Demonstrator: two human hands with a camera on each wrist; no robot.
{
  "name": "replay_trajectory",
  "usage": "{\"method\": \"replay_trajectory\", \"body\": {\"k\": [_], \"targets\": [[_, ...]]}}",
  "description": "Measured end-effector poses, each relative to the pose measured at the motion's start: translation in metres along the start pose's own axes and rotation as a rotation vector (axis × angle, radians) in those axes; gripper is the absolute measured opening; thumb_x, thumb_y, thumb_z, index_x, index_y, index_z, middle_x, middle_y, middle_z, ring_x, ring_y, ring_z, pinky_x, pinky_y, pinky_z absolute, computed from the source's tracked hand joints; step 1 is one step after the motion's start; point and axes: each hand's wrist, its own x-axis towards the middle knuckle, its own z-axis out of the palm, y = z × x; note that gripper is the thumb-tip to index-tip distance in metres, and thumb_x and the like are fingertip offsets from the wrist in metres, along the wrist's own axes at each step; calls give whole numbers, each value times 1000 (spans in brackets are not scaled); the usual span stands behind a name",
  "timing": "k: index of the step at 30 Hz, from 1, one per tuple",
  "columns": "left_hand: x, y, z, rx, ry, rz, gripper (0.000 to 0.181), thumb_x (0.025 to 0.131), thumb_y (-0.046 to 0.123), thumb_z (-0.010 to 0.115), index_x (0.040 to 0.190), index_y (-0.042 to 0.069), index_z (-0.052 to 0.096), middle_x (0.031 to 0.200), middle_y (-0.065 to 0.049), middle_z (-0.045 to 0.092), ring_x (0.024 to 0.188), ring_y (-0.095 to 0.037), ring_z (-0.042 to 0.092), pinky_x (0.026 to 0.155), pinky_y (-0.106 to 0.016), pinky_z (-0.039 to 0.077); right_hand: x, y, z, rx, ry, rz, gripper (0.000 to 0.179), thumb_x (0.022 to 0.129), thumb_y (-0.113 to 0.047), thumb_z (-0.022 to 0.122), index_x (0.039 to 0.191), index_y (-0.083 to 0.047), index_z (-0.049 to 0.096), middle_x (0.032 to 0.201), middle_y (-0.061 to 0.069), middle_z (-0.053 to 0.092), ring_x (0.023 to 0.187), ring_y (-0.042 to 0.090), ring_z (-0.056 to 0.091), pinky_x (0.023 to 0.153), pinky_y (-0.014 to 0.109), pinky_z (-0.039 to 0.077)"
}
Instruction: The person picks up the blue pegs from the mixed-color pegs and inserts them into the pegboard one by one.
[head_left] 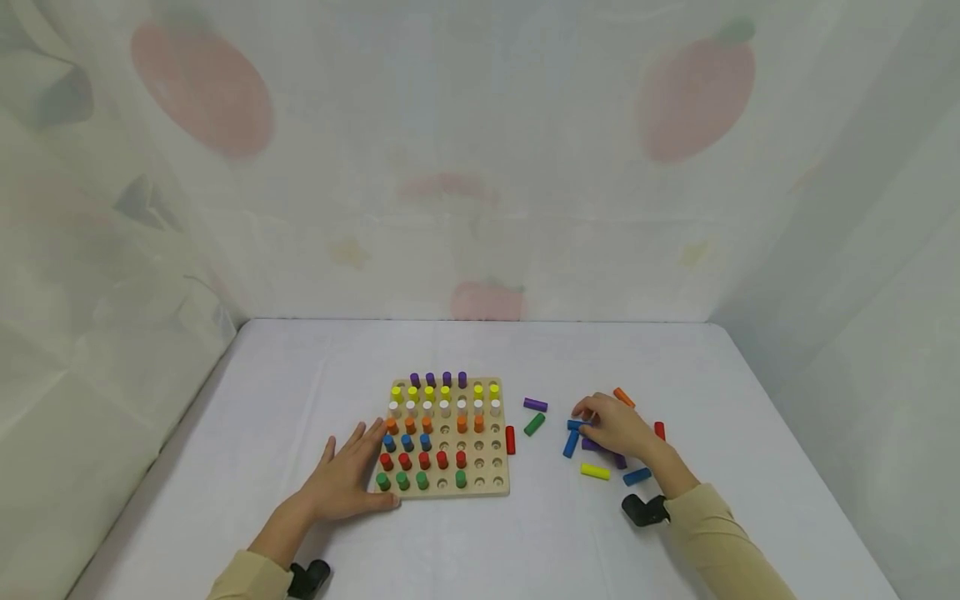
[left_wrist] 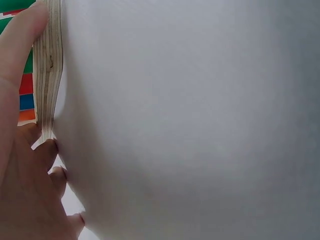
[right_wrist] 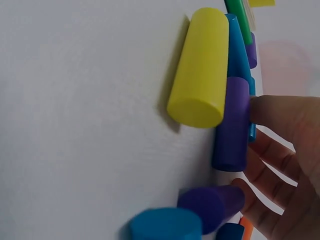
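Note:
A square wooden pegboard [head_left: 486, 492] carries rows of upright pegs in purple, yellow, white, orange, blue, red and green, with several bare holes toward its right side. My left hand [head_left: 347, 477] lies along the board's left edge, fingers spread, thumb by the near corner; the left wrist view shows the thumb against the layered wooden edge [left_wrist: 48, 65]. To the right, my right hand [head_left: 618, 427] bends over loose pegs. Its thumb and fingers pinch a blue peg [head_left: 575, 425] lying on the table. In the right wrist view, a purple peg [right_wrist: 232, 125] partly hides that blue peg.
Around the right hand lie another blue peg [head_left: 571, 443], a yellow peg [head_left: 595, 472], an orange peg [head_left: 624, 397] and a red peg [head_left: 659, 430]. Between board and hand are a purple peg [head_left: 536, 404], a green peg [head_left: 534, 424] and a red peg [head_left: 511, 440].

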Motion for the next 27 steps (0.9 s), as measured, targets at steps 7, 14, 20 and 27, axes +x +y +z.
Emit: {"method": "replay_trajectory", "body": {"k": [7, 14, 20, 27], "targets": [[1, -1, 1, -1, -5, -4, 114, 59, 72, 67, 147, 15, 22, 153, -7, 22, 139, -37, 17, 103, -69, 4, 3, -1, 1, -15, -8, 10, 16, 83, -14, 67, 99, -13, 65, 85, -2, 56, 72, 8, 47, 66, 21, 46], [0, -1, 1, 4, -4, 0, 114, 60, 72, 67, 148, 14, 22, 153, -8, 22, 139, -38, 17, 103, -69, 4, 7, 0, 5, -28, -10, 6, 15, 83, -16, 67, 98, -15, 66, 85, -5, 57, 74, 8, 48, 68, 22, 47], [1, -4, 3, 16, -7, 0, 115, 60, 74, 64, 148, 14, 20, 153, -7, 21, 139, -37, 17, 103, -69, 4, 9, 0, 6, -34, 0, 0, 15, 83, -16, 67, 97, -15, 66, 83, -6, 56, 73, 7, 48, 68, 22, 47], [0, -1, 1, 7, -13, -5, 115, 60, 73, 65, 148, 13, 21, 153, -8, 22, 139, -38, 17, 103, -69, 4, 9, 0, 8, -29, 0, 11, 15, 84, -16, 67, 98, -16, 66, 83, -6, 56, 73, 7, 48, 69, 22, 47]]}}
